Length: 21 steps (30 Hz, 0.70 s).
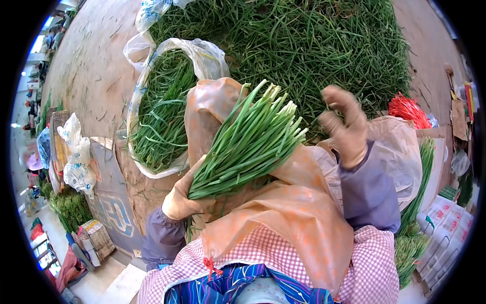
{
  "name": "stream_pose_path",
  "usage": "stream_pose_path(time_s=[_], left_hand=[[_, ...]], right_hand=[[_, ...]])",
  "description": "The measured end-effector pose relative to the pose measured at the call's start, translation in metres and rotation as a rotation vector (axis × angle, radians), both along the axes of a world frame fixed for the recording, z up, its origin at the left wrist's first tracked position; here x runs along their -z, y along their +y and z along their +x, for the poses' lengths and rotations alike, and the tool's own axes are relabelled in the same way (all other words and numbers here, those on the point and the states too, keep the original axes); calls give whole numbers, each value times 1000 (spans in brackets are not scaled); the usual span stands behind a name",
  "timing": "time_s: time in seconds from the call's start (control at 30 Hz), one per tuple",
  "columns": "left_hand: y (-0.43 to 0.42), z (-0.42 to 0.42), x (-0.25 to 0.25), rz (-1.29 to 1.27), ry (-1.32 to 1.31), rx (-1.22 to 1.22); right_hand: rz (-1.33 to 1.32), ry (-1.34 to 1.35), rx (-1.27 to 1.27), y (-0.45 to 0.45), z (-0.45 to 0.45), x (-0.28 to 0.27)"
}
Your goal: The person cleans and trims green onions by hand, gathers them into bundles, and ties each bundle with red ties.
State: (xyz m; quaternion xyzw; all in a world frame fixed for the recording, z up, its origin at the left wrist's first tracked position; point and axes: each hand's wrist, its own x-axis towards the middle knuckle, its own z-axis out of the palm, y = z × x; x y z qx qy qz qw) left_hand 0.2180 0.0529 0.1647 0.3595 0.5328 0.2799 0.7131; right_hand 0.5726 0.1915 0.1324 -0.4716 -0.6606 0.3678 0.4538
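Observation:
A thick bunch of long green stalks (248, 144) lies slanted above my lap, its pale cut ends pointing up and right. Gloved in beige, my left hand (187, 197) is wrapped round the bunch's lower left end. My right hand (347, 124), in a matching glove and slightly blurred, is raised to the right of the bunch, apart from it, with fingers spread and nothing visible in them. An orange-spotted plastic sheet (298, 213) covers my lap and knees beneath the bunch.
A large heap of loose green stalks (314, 45) spreads ahead. At its left, a clear plastic bag (139, 96) holds more greens. Red ties (410, 110) lie at the right, above bundled stalks (412, 253) and stacked white boxes (448, 228). More bundles (71, 210) stand at lower left.

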Motion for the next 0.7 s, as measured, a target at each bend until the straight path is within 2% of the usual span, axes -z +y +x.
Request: stream_pose_path(time_s=[0.03, 0.1, 0.2, 0.27, 0.33, 0.37, 0.4, 0.47, 0.57, 0.6, 0.67, 0.7], left_hand=[[0, -1, -2, -51, 12, -5], [-2, -2, -3, -59, 51, 1], [-4, -2, 1, 60, 125, 47], [-6, -4, 3, 117, 182, 81], [-6, -4, 0, 161, 229, 134], [-5, -5, -2, 167, 264, 169], [-4, -6, -4, 172, 300, 205], [-3, -4, -6, 215, 362, 223], [-2, -3, -8, 246, 392, 252], [0, -1, -10, 229, 378, 248], [2, 1, -16, 220, 392, 259], [2, 1, -20, 226, 419, 276]], right_hand=[[291, -164, -219, -2, -12, -4], [487, -412, -391, -13, -34, -17], [624, -430, -388, -13, -41, 1], [155, 40, -140, -29, -38, 26], [-292, 354, 204, -20, -34, 3], [-237, 530, 279, -2, -18, 21], [-323, 666, 412, 11, 0, 27], [-453, 455, 366, 30, 41, 44], [-556, 281, -44, 23, 5, 13], [-574, 306, -184, 18, -5, 12], [-783, 414, -373, 15, -5, 42], [-763, 400, -322, 13, -10, 46]])
